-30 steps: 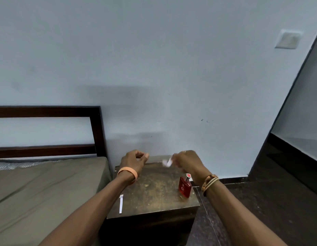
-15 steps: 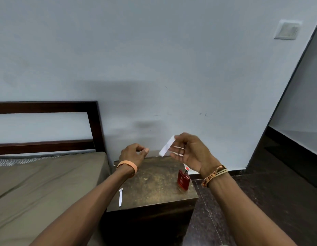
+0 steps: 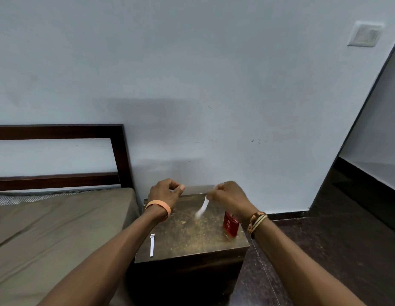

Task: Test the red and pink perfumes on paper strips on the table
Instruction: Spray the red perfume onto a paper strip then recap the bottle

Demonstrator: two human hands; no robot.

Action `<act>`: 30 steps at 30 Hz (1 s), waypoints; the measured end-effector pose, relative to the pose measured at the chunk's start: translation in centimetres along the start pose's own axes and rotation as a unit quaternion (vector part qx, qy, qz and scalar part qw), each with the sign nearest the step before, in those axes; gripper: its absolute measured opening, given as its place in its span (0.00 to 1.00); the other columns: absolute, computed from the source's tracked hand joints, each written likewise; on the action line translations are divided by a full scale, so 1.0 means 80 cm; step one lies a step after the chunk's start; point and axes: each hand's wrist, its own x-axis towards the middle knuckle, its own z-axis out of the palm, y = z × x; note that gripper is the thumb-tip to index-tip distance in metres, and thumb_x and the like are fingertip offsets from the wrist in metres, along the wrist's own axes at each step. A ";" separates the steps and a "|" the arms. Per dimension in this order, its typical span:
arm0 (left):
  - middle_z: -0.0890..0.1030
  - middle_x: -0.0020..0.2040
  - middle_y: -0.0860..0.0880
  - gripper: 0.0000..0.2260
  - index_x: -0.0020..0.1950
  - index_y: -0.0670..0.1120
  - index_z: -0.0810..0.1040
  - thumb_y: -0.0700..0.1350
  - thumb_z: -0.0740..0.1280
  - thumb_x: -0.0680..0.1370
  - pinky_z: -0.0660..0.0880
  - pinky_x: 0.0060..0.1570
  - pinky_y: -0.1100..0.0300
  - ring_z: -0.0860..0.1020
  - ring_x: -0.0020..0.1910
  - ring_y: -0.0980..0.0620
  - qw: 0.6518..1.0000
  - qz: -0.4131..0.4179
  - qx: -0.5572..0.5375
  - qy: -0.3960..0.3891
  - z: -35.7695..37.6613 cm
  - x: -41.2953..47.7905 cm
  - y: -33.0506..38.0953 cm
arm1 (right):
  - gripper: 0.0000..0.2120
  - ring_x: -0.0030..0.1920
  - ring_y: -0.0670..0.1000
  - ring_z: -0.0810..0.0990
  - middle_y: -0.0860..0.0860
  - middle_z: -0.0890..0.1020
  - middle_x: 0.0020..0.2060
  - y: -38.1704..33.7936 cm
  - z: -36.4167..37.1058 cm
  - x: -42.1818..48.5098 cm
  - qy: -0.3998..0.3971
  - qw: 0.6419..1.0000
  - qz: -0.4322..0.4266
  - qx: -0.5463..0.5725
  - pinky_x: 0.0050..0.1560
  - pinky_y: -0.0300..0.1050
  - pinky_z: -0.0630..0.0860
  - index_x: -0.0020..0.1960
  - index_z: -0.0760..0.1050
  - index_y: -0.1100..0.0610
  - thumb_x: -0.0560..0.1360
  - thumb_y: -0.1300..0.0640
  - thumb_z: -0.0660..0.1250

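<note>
A red perfume bottle (image 3: 230,225) stands upright near the right edge of the small dark wooden table (image 3: 192,241), partly behind my right wrist. My right hand (image 3: 229,198) hovers above the table's back right and pinches a white paper strip (image 3: 203,206), which hangs down to the left and is blurred. My left hand (image 3: 165,192) is above the table's back left, fingers and thumb curled round something small and pale that is mostly hidden. A second white paper strip (image 3: 152,245) lies flat near the table's front left corner. No pink bottle shows.
A bed with an olive-brown sheet (image 3: 48,235) and a dark wooden headboard (image 3: 59,133) touches the table's left side. A pale wall (image 3: 192,85) rises right behind the table. Dark polished floor (image 3: 324,250) lies to the right.
My right hand has dropped from its raised position back over the table, and the strip now points down-left instead of up. The left hand has barely moved.
</note>
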 end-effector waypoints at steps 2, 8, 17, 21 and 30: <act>0.84 0.45 0.48 0.10 0.49 0.47 0.81 0.53 0.68 0.76 0.79 0.51 0.52 0.81 0.44 0.50 1.000 0.000 -0.003 0.001 0.001 0.000 -0.001 | 0.06 0.31 0.48 0.73 0.53 0.76 0.32 0.011 0.009 -0.003 -0.009 1.000 0.007 0.014 0.35 0.44 0.69 0.34 0.80 0.59 0.69 0.58 0.70; 0.84 0.49 0.48 0.11 0.51 0.46 0.82 0.52 0.68 0.76 0.77 0.49 0.56 0.80 0.47 0.49 1.000 0.013 0.013 0.015 -0.005 0.004 -0.002 | 0.09 0.29 0.48 0.69 0.51 0.74 0.28 0.011 0.002 0.000 0.006 0.997 0.031 0.077 0.32 0.43 0.66 0.31 0.78 0.55 0.69 0.60 0.71; 0.84 0.48 0.49 0.11 0.51 0.45 0.82 0.51 0.68 0.76 0.74 0.43 0.61 0.80 0.43 0.51 1.000 0.011 0.016 0.013 -0.002 0.004 0.004 | 0.07 0.28 0.48 0.71 0.51 0.75 0.28 -0.027 -0.015 -0.001 -0.003 0.996 -0.016 0.086 0.32 0.43 0.68 0.32 0.79 0.57 0.69 0.59 0.70; 0.84 0.46 0.48 0.11 0.51 0.46 0.82 0.52 0.67 0.76 0.76 0.46 0.58 0.80 0.44 0.50 1.000 0.009 0.015 0.004 0.003 0.003 -0.003 | 0.05 0.28 0.47 0.70 0.52 0.75 0.29 -0.025 -0.011 -0.005 -0.034 0.984 -0.011 0.176 0.32 0.42 0.69 0.37 0.80 0.59 0.71 0.61 0.69; 0.84 0.49 0.49 0.10 0.49 0.47 0.82 0.53 0.68 0.75 0.77 0.48 0.56 0.81 0.45 0.50 0.999 0.018 0.022 0.019 -0.003 0.012 -0.003 | 0.08 0.30 0.50 0.73 0.53 0.77 0.30 -0.026 -0.010 -0.005 -0.026 0.995 -0.030 0.091 0.34 0.44 0.70 0.41 0.82 0.65 0.71 0.59 0.70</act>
